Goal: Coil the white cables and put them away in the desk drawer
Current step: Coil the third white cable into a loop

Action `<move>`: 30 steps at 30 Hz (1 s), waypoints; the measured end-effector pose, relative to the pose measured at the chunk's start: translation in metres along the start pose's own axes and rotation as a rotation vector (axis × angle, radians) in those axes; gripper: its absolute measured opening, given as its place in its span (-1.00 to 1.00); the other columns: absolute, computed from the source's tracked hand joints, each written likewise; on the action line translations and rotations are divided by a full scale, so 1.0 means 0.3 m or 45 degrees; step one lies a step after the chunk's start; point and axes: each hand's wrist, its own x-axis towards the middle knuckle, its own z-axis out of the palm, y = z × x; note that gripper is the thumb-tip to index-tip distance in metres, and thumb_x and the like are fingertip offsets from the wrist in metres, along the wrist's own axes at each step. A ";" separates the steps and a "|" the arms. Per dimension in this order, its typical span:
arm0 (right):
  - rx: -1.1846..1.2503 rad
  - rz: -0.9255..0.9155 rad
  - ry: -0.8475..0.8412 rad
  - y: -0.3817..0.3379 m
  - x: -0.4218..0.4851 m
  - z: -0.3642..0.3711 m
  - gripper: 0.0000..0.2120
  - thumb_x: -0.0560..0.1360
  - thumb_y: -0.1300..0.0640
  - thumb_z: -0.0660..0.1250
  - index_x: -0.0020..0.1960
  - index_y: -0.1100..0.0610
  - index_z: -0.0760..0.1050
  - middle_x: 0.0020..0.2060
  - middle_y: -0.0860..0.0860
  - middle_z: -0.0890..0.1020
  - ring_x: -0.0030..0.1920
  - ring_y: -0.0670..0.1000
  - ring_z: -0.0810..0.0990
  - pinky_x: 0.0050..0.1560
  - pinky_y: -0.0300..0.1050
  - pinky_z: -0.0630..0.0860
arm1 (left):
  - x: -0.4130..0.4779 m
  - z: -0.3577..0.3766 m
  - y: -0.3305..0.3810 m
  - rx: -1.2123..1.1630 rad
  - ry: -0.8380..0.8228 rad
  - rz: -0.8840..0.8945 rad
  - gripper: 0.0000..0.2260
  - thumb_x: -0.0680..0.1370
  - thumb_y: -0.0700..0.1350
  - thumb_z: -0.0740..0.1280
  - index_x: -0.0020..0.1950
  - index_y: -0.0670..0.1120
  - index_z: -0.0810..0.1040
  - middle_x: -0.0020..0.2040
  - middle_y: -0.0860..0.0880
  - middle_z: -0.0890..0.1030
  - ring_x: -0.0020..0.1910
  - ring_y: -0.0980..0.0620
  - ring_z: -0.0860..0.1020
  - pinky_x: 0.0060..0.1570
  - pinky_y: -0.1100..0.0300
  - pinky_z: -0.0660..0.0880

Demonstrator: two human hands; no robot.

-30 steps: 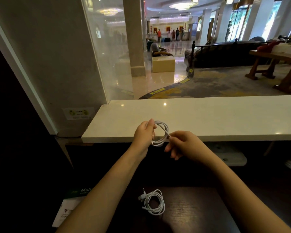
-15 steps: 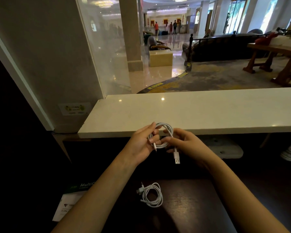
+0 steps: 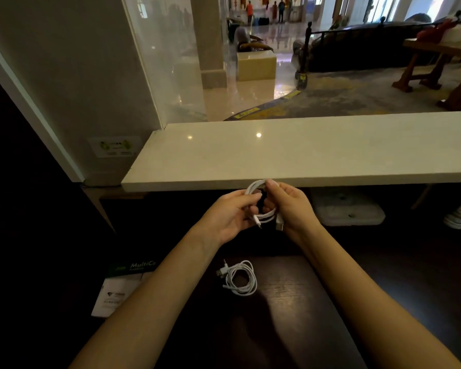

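Just below the near edge of the white stone counter (image 3: pixel 304 150), a left hand (image 3: pixel 229 217) and a right hand (image 3: pixel 290 206) are pinching a coiled white USB cable (image 3: pixel 253 186), fingers curled round its loops and its plug (image 3: pixel 279 223) dangling. Further below the counter, a second coiled cable (image 3: pixel 241 279) is lying on the dark desk (image 3: pixel 290 288). The best approach is likely keeping the loops even and tucking in the loose ends. No drawer is showing.

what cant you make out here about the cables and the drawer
Head view only:
- Desk drawer: none visible; the space under the counter is too dark.
- Held cable: part of its coil hidden by the left hand and right hand.
- Coiled cable on the desk: plug type too small to tell.
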 end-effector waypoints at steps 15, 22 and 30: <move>0.024 0.359 0.375 0.260 -0.049 0.041 -0.54 0.58 -0.09 0.11 -0.40 0.13 0.40 -0.61 -0.02 0.38 -0.60 -0.08 0.30 -0.56 -0.23 0.25 | -0.042 -0.091 -0.295 0.429 0.448 0.135 -0.90 0.54 -0.26 0.28 0.03 -0.16 0.53 -0.18 -0.03 0.59 -0.17 0.01 0.58 -0.04 0.09 0.54; -0.452 0.368 -0.180 0.242 -0.091 -0.032 -0.66 0.58 -0.05 0.12 0.03 0.19 0.52 -0.25 -0.01 0.60 -0.38 -0.10 0.47 -0.51 -0.32 0.31 | -0.072 -0.180 -0.313 0.237 0.455 -0.046 -0.91 0.54 -0.23 0.29 0.00 -0.22 0.54 -0.23 -0.10 0.55 -0.26 0.02 0.56 -0.40 0.30 0.55; -0.765 0.316 -0.283 0.330 -0.093 -0.097 -0.77 0.53 0.17 0.28 0.14 0.25 0.50 -0.22 0.31 0.51 -0.36 0.10 0.51 -0.43 -0.21 0.42 | -0.052 -0.224 -0.369 0.402 0.553 -0.121 -0.89 0.52 -0.23 0.32 0.03 -0.19 0.53 -0.22 -0.06 0.56 -0.26 0.01 0.57 -0.25 0.17 0.56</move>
